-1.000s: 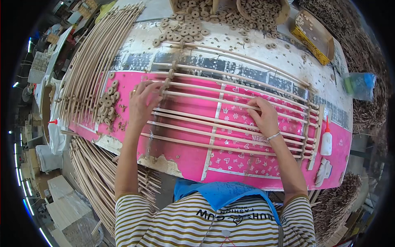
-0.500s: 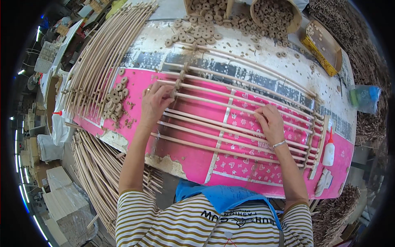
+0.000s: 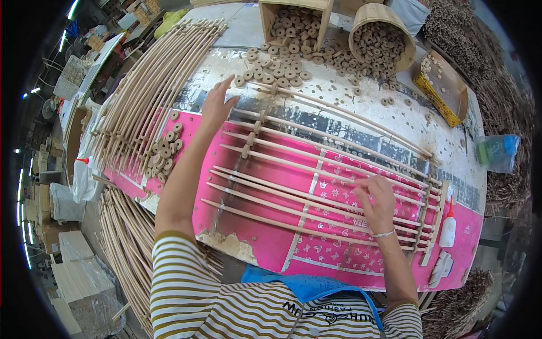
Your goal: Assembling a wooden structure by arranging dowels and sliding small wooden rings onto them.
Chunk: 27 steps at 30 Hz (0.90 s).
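Observation:
My left hand [image 3: 219,104] is raised with fingers apart, holding nothing, just left of the farther rods and short of the loose wooden rings [image 3: 272,74]. Thin wooden rods [image 3: 293,159] lie side by side across the pink table cover. My right hand [image 3: 377,200] has its fingers curled at one of the middle rods, which it seems to pinch lightly; the palm side is hidden. Toward the left ends, a wooden ring [image 3: 245,152] and a few others sit on the farther rods. Rings also line the right ends, beside a flat wooden strip [image 3: 436,226].
A wooden box [image 3: 323,25] and a round tub [image 3: 359,42] spill rings at the back. Stacked rods [image 3: 152,85] and a ring pile [image 3: 164,152] lie left. On the right are a glue bottle [image 3: 447,230], a yellow-sided tray [image 3: 432,99] and a plastic-wrapped bottle [image 3: 498,152].
My left hand has let go of the ring at the rods' left ends and moved away, up and left, its fingers spreading. My right hand stays by the middle rods. The view has shifted slightly.

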Each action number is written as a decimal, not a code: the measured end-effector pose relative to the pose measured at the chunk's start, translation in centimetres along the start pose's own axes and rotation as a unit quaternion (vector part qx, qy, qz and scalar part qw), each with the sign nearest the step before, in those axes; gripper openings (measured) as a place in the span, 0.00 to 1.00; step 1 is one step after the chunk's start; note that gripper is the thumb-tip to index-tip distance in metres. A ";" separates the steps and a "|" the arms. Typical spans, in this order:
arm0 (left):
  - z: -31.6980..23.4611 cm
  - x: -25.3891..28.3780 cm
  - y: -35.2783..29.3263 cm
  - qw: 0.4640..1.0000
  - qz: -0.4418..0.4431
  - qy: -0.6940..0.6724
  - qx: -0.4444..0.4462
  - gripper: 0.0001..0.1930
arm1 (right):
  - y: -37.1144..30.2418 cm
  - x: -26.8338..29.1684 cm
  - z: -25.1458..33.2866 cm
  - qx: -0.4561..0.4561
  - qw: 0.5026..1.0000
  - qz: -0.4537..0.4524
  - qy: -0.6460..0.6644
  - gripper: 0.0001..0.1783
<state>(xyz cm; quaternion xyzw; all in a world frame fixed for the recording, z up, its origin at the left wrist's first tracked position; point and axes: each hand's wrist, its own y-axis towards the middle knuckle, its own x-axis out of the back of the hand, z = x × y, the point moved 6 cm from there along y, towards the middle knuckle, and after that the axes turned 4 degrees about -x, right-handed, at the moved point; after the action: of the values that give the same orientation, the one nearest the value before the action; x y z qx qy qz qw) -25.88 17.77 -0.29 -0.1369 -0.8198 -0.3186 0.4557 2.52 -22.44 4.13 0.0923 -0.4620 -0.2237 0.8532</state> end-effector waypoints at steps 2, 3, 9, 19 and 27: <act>1.5 -2.5 3.1 0.999 0.009 0.038 -0.003 0.36 | -0.9 -0.1 0.6 -0.008 0.999 0.028 0.021 0.07; 1.4 -3.5 4.4 0.999 0.011 0.033 -0.005 0.36 | -1.4 -0.2 0.5 -0.003 0.999 0.033 0.019 0.07; 1.6 -7.6 6.7 0.985 0.058 0.163 -0.017 0.22 | -3.3 0.5 -0.1 -0.079 0.993 0.056 0.063 0.08; 3.5 -0.7 1.7 0.999 -0.051 -0.004 0.008 0.18 | -3.1 -1.4 0.9 -0.053 0.993 0.094 0.052 0.09; 6.6 5.4 -12.9 0.736 -0.017 -0.567 0.369 0.13 | -3.8 -3.5 -0.1 -0.051 0.991 0.116 0.045 0.08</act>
<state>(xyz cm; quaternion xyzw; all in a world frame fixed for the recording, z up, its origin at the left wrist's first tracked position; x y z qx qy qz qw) -39.85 11.89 -3.46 -0.0992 -0.9819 0.1375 -0.0843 -0.15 -24.13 0.08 0.0044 -0.4190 -0.1422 0.8968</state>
